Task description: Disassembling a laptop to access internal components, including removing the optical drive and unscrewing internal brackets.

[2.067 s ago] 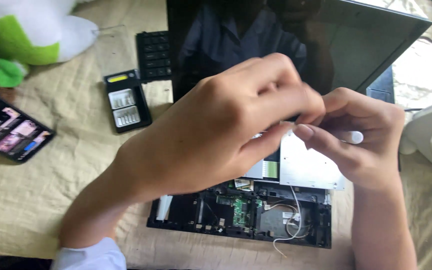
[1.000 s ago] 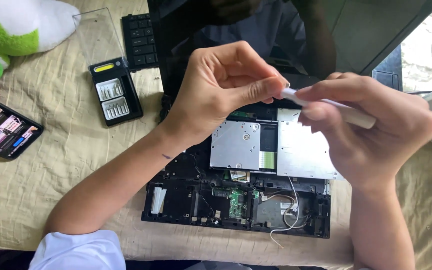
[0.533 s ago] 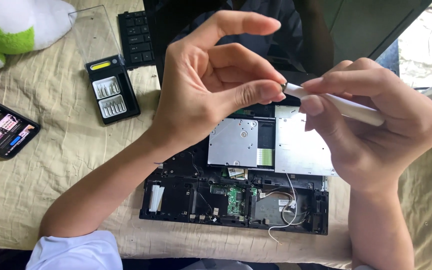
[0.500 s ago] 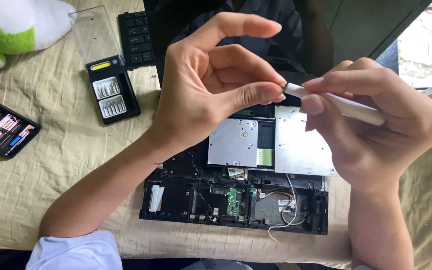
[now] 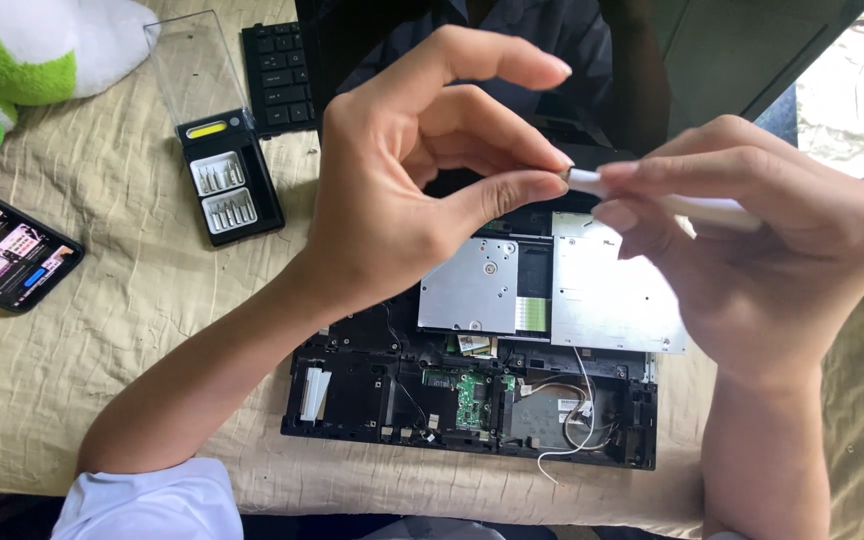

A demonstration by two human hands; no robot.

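Observation:
My right hand [image 5: 752, 240] grips a slim white screwdriver handle [image 5: 702, 208] that points left. The thumb and a finger of my left hand [image 5: 422, 170] pinch at the handle's tip [image 5: 574, 178]; what sits between them is too small to make out. Both hands hover over an opened laptop base [image 5: 472, 400] with its keyboard removed, showing two silver metal plates [image 5: 602, 300], a green circuit board and loose wires. The laptop's dark screen [image 5: 732, 60] stands open behind.
A black screwdriver-bit case [image 5: 227, 180] with its clear lid up lies at the left, by a black keypad piece [image 5: 277, 75]. A phone [image 5: 7, 258] with a lit screen sits at far left. A green and white plush toy [image 5: 22, 50] is in the top-left corner. A beige cloth [image 5: 122, 330] covers the table.
The hands have risen from the laptop base and drawn apart; the left fingers have opened out and now pinch the tip of the white handle. The view shifted slightly.

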